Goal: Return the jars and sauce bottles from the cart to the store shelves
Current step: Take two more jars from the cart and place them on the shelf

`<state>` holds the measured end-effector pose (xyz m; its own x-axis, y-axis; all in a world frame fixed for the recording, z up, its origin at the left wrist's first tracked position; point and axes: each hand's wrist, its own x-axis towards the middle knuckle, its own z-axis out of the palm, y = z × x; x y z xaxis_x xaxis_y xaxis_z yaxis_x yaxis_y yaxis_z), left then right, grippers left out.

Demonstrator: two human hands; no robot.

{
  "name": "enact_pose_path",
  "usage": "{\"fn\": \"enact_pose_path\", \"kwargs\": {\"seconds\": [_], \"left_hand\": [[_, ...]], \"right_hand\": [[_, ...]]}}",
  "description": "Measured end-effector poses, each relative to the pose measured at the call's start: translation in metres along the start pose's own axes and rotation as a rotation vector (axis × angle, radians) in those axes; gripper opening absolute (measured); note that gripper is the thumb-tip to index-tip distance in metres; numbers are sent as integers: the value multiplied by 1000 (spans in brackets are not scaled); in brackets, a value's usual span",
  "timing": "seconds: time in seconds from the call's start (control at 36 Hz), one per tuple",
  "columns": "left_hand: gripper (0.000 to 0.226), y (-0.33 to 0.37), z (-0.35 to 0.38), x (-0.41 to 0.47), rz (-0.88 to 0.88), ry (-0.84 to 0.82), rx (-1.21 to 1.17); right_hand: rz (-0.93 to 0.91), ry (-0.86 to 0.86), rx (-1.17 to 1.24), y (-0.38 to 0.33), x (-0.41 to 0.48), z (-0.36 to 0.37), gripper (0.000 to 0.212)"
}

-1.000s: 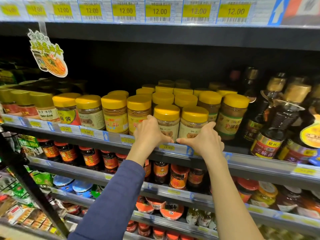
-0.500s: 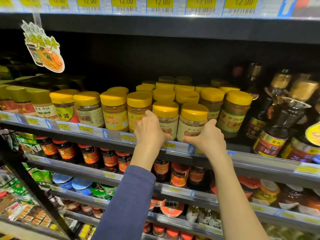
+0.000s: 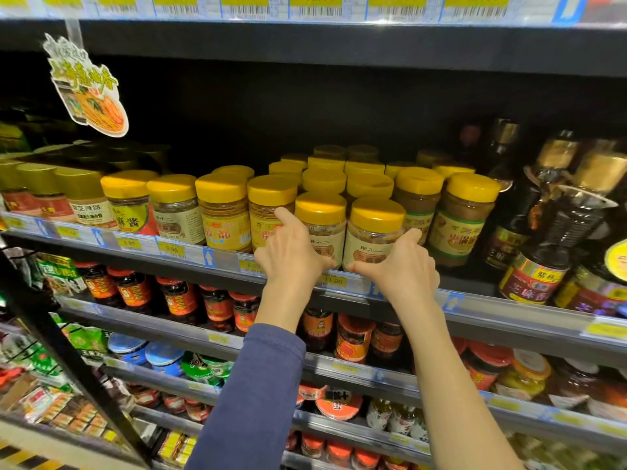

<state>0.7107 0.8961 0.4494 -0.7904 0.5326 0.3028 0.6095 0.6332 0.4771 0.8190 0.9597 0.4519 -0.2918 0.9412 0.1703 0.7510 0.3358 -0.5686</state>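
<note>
two hands on two yellow-lidded jars at the shelf edge

both hands reach up to the shelf that carries rows of yellow-lidded jars. the left hand is at the left front jar: its thumb lies across the foot of the label, its forefinger points up along the jar's left side, between that jar and its neighbour, and the other fingers are hidden behind the hand. the right hand holds the right front jar in a half-open clasp, thumb across the foot of the label and fingers curved round the jar's right side. the two jars stand upright, touching or nearly touching each other, at the very front lip of the shelf, just forward of the rows behind them. a yellow price tag sits on the shelf rail under the two thumbs.

the left arm wears a blue sleeve; the right forearm is bare. dark sauce bottles stand at the right end of the same shelf. a noodle sign hangs from the shelf above, at upper left. the shelf below holds red-labelled jars.
</note>
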Motion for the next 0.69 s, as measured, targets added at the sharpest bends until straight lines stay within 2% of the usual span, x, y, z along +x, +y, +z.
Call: {"fn": "enact_pose_path", "kwargs": {"seconds": [0.39,0.69], "left_hand": [[88,-6,1,2,-14,2,-11],[82,-13,-10,-1,24,-59,-71]], "right_hand": [[-1,17,-7,-4,-2,3,83],[-9,-63,8,-1,-6,-6,84]]}}
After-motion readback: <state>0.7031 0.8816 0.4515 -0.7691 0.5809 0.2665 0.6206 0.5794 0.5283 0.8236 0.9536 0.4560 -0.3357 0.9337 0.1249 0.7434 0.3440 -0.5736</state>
